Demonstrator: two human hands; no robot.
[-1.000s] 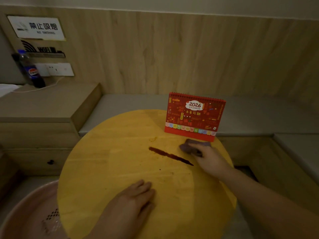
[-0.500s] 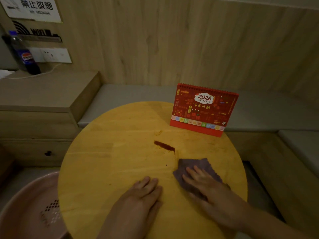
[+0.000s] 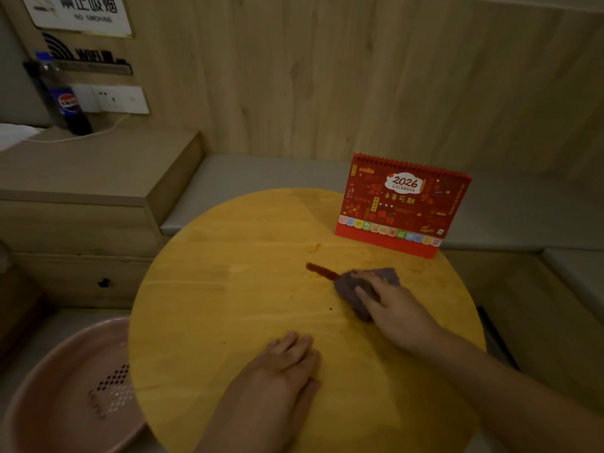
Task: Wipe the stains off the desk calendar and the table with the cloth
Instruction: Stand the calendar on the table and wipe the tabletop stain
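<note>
A round yellow table (image 3: 212, 305) fills the middle of the view. A short dark red-brown stain (image 3: 322, 271) streaks its centre, with a faint orange smudge (image 3: 313, 247) just beyond it. My right hand (image 3: 397, 310) presses a purple-grey cloth (image 3: 351, 287) flat on the table, the cloth's left edge touching the stain's right end. My left hand (image 3: 281, 367) lies palm down on the near part of the table, holding nothing. A red 2026 desk calendar (image 3: 403, 204) stands upright at the table's far right edge.
A pink basin (image 3: 58, 387) sits low at the left, partly under the table. A wooden cabinet (image 3: 91, 178) at the left carries a cola bottle (image 3: 67, 96) and a white cable. A grey bench (image 3: 248, 173) runs behind the table, along the wood-panelled wall.
My right hand dragged the cloth down the stain toward me, then pushed it back up to the stain's right end. The stain is shorter than a second ago. My left hand stayed put.
</note>
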